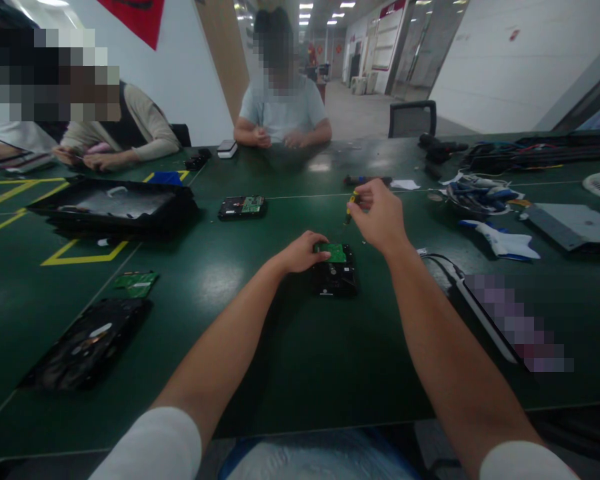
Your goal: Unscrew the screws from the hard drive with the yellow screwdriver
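Note:
A black hard drive with a green circuit board [336,273] lies on the green table [250,347] in front of me. My left hand [304,252] grips its left upper edge, thumb on the board. Above and to the right of the drive, my right hand [377,213] is closed around a small yellow and black screwdriver [351,205], whose tip points down, apart from the drive. Farther back on the left sits another drive with a green board [243,207].
Black trays [120,203], a green board [137,283] and dark drives [90,343] are at left. On the right are a tablet-like device [515,320], gloves [505,241], a cable bundle [480,193] and a metal box [575,225]. People sit across the table.

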### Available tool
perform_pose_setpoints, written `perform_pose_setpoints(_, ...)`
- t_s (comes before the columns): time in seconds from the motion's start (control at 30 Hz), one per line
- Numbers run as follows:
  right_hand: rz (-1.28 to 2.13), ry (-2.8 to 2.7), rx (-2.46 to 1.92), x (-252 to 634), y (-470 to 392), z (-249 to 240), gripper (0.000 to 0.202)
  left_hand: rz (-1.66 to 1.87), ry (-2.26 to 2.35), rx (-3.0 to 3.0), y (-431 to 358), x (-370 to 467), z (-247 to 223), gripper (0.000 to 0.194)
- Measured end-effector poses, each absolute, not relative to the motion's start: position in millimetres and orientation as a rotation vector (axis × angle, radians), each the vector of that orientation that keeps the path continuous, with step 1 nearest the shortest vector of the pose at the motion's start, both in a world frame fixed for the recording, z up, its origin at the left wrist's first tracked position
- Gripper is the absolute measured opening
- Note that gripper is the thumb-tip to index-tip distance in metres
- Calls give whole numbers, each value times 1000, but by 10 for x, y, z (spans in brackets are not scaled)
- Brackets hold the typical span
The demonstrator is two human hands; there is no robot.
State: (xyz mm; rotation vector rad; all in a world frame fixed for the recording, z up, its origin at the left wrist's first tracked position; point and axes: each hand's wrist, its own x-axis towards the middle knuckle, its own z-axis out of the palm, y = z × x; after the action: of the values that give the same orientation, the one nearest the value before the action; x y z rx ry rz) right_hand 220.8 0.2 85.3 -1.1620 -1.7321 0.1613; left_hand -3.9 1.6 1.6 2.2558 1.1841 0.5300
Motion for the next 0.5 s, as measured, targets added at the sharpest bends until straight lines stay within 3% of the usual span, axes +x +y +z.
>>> perform_pose_setpoints(0.5, 166, -1727, -1170, 2199, 11, 844, 20, 529, 1203, 2239, 25, -38, -2, 52)
